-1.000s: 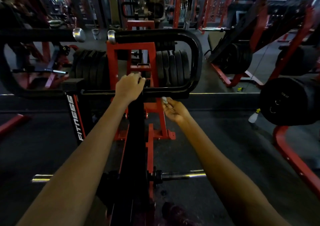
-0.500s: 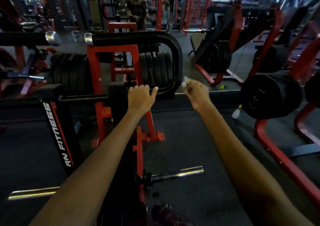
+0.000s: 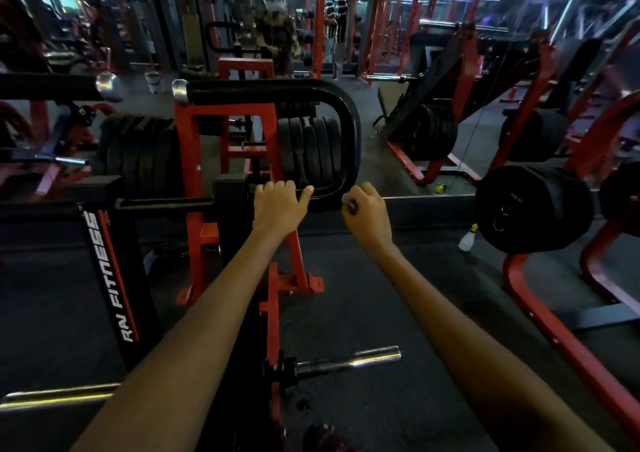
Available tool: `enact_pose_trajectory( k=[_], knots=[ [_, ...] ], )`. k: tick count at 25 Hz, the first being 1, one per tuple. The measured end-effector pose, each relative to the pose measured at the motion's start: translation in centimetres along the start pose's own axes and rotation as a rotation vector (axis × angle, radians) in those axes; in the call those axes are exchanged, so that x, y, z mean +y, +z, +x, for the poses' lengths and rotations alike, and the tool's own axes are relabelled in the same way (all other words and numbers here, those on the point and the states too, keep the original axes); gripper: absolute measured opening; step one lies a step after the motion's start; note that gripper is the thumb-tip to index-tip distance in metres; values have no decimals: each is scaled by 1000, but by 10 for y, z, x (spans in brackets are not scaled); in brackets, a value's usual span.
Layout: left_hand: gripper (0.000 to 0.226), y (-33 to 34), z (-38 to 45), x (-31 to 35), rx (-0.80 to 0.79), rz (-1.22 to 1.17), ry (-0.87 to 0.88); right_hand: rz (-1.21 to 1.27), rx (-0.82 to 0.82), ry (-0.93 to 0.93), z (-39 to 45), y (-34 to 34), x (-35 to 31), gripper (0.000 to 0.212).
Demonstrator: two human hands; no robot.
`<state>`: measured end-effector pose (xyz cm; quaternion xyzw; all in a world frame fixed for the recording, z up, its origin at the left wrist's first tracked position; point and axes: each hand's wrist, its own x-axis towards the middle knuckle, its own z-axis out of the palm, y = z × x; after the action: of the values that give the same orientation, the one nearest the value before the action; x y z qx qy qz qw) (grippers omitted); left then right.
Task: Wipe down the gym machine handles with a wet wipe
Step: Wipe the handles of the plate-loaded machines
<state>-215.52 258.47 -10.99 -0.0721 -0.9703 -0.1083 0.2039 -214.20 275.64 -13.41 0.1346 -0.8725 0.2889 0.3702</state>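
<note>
The machine's black curved handle (image 3: pixel 349 129) loops from a chrome-capped top bar down to a lower bar at mid-frame. My left hand (image 3: pixel 278 206) rests on that lower bar, fingers curled over it and thumb stretched out to the right. My right hand (image 3: pixel 367 214) is fisted just right of the handle's lower bend, close to it, with a small white wet wipe (image 3: pixel 346 198) peeking out at the thumb side. I cannot tell whether the wipe touches the bar.
Red frame (image 3: pixel 188 161) with black weight plates (image 3: pixel 311 150) stands behind the handle. A second padded handle (image 3: pixel 48 86) lies at left. A chrome bar (image 3: pixel 349 360) juts out low. A loaded plate stack (image 3: pixel 533 207) and a white spray bottle (image 3: pixel 467 238) are at right.
The view shifted, then steadied. My right hand rose from under the bar to the handle's right bend and closed into a fist around the wipe. My left hand stayed on the lower bar.
</note>
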Motion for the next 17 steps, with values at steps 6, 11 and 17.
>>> enact_pose_trajectory(
  k=[6, 11, 17],
  knots=[
    [55, 2, -1, 0, 28, 61, 9, 61, 201, -109, 69, -32, -19, 4],
    [54, 0, -2, -1, 21, 64, 31, -182, 127, -199, 49, -9, -21, 9],
    [54, 1, -1, -1, 10, 49, 9, -27, 90, -123, 47, -27, -26, 11]
  ],
)
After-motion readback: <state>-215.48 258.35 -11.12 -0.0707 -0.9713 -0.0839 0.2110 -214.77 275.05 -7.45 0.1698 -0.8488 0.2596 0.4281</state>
